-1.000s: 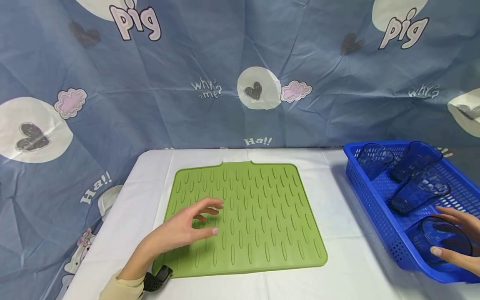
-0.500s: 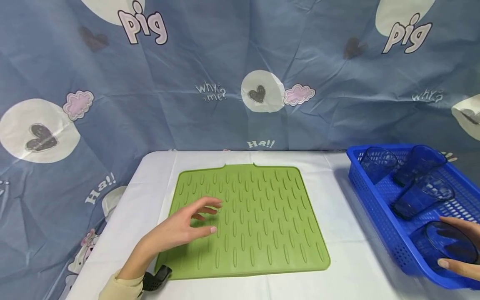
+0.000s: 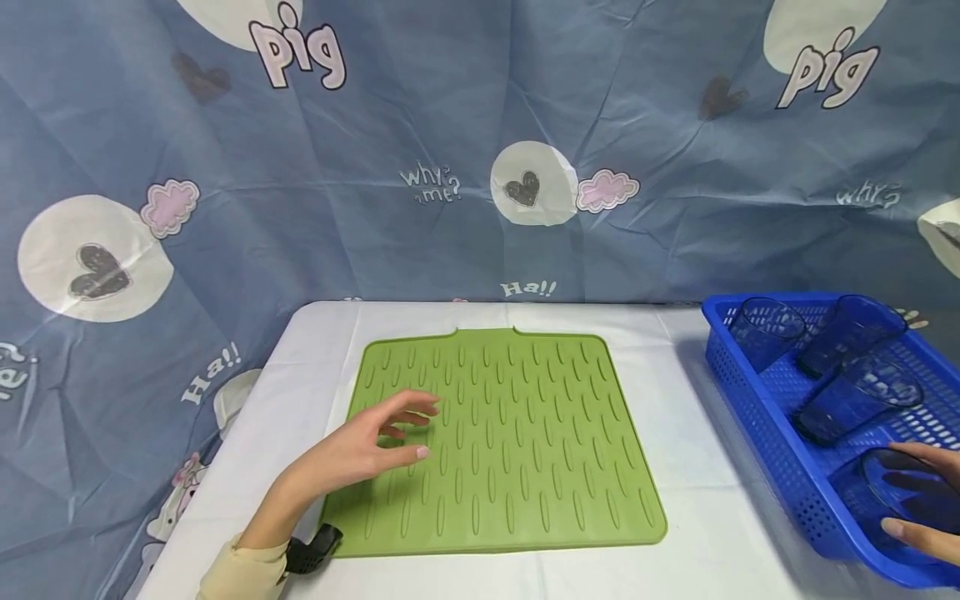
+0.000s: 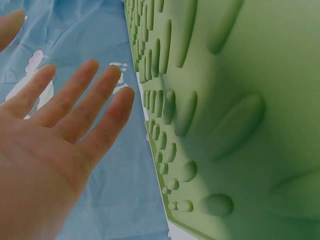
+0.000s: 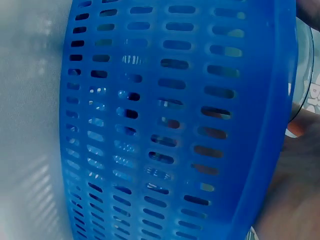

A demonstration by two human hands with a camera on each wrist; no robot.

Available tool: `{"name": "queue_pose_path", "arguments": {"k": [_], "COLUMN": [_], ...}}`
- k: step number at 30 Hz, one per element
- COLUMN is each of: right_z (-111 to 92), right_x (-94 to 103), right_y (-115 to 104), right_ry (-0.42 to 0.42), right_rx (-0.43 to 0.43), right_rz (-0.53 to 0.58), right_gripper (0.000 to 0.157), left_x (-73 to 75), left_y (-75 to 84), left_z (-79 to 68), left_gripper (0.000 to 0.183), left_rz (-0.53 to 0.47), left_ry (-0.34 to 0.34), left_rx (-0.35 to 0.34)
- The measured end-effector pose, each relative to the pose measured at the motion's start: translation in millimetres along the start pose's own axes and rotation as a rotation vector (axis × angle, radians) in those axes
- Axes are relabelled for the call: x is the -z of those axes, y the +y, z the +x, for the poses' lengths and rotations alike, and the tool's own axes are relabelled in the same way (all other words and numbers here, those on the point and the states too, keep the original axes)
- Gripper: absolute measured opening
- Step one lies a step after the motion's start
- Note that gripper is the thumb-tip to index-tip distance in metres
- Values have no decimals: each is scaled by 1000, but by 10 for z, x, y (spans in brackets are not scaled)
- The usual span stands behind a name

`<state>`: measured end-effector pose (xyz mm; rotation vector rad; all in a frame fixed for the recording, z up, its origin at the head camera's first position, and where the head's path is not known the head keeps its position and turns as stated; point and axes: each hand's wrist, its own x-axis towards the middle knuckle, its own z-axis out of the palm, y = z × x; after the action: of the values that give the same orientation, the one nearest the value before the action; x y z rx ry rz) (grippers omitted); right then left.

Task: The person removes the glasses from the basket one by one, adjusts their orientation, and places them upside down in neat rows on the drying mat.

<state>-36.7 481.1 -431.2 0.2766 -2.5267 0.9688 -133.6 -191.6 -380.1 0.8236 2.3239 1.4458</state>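
Note:
My left hand (image 3: 367,446) hovers above the green ridged mat (image 3: 525,450), its fingers loosely bent and holding nothing. In the left wrist view, that same hand (image 4: 55,135) has its fingers spread beside the mat. At the far right, my right hand (image 3: 932,540) reaches into the blue plastic basket (image 3: 765,442). Its thumb and fingers curl round a clear drinking glass (image 3: 858,504) near the basket's front corner. The right wrist view mostly shows the basket's slotted wall (image 5: 250,115), with the glass rim (image 5: 305,65) and part of the right hand (image 5: 295,185) behind it.
Several more glasses share the basket: one upright-looking glass (image 3: 765,333) at the back left, and a tilted glass (image 3: 851,404) nearer the hand. A white cloth (image 3: 690,475) covers the table. A printed blue curtain (image 3: 450,108) hangs behind.
The head view has turned slightly, shifting the scene right and down. My right hand's thumb and fingers have drawn a little closer round the glass. The left hand stays nearly still.

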Motion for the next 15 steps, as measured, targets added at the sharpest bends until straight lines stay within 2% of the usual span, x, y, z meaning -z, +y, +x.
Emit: {"name": "queue_pose_path", "arguments": {"k": [5,15], "right_z": [29,9], "right_x": [-14,-43], "right_y": [-74,-214], "right_ry": [4,21], "right_rx": [3,-45], "right_rz": [51,58], "right_gripper": [105,101], "left_x": [15,33], "left_y": [-15,-7], "left_z": [12,40], "left_gripper": [49,50], "left_rz": [12,5], "left_ry": [9,-9], "left_rx": [14,23]}}
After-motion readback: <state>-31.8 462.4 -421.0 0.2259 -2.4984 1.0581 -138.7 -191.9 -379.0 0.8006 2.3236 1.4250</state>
